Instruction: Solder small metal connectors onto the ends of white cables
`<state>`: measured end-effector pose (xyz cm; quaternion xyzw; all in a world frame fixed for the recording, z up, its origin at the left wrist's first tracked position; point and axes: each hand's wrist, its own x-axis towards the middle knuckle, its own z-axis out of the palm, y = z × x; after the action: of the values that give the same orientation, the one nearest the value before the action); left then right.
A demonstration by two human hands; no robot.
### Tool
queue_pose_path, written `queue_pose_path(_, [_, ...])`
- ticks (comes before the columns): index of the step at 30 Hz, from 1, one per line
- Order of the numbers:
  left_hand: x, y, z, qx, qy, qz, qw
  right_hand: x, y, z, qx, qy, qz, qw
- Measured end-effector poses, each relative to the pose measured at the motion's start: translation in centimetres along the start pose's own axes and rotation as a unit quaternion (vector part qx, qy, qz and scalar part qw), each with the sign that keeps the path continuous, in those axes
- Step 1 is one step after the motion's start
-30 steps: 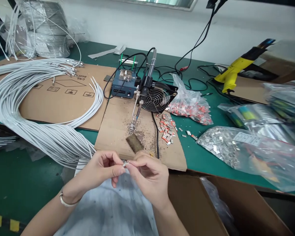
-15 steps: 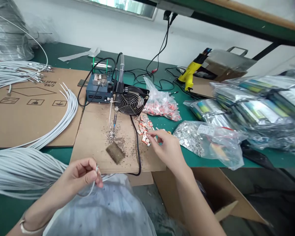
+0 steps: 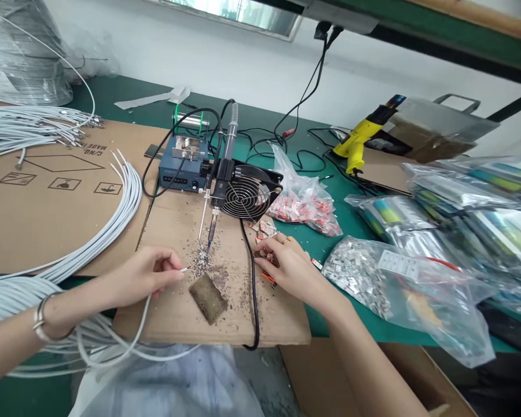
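Between thumb and fingers of my left hand (image 3: 158, 269) is the end of a white cable (image 3: 145, 315); its tip points right, toward the soldering iron. The cable loops down below that hand. My right hand (image 3: 289, 263) reaches into a pile of small orange-and-white parts (image 3: 265, 227), thumb and forefinger curled close together among them. Whatever lies between those fingertips cannot be made out. The soldering iron (image 3: 219, 185) rests in its stand, tip down over solder scraps (image 3: 201, 260). A brown sponge (image 3: 208, 297) lies between my hands on the cardboard (image 3: 178, 321).
A blue soldering station (image 3: 180, 168) and a black fan (image 3: 247, 194) stand behind. A black cord (image 3: 255, 289) crosses the cardboard. Bags of orange parts (image 3: 306, 208) and metal pieces (image 3: 358, 278) lie right, near a yellow heat gun (image 3: 358, 142). Bundled cables (image 3: 113, 214) lie left.
My left hand has risen and moved forward over the cardboard with the cable end. My right hand stays at the parts pile, its fingers now lower among them. The view has shifted slightly.
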<state>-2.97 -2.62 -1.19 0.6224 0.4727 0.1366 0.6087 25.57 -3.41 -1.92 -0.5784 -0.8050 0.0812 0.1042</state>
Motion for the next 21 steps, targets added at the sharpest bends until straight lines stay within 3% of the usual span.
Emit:
queue_pose_path(6, [2.7, 1.8, -1.3, 0.050, -0.065, 0.004, 0.997, 0.7, 0.0, -0.8, 0.018, -0.038, -0.014, 0.999])
queue_pose_path(9, [3.5, 1.8, -1.2, 0.027, -0.070, 0.014, 0.997, 0.4, -0.3, -1.2, 0.043, 0.010, 0.019, 0.999])
queue_pose_path(12, [3.8, 1.2, -0.8, -0.009, -0.080, 0.003, 0.997, 0.1, -1.3, -1.6, 0.118, 0.029, -0.010, 0.993])
queue_pose_path(16, [3.6, 0.8, -0.4, -0.060, -0.076, -0.013, 0.995, 0.1, -3.6, -1.8, 0.205, -0.022, -0.071, 0.976])
queue_pose_path(21, [3.4, 1.1, -0.6, -0.045, -0.060, -0.006, 0.997, 0.9, -5.3, -0.9, 0.272, -0.075, -0.046, 0.958])
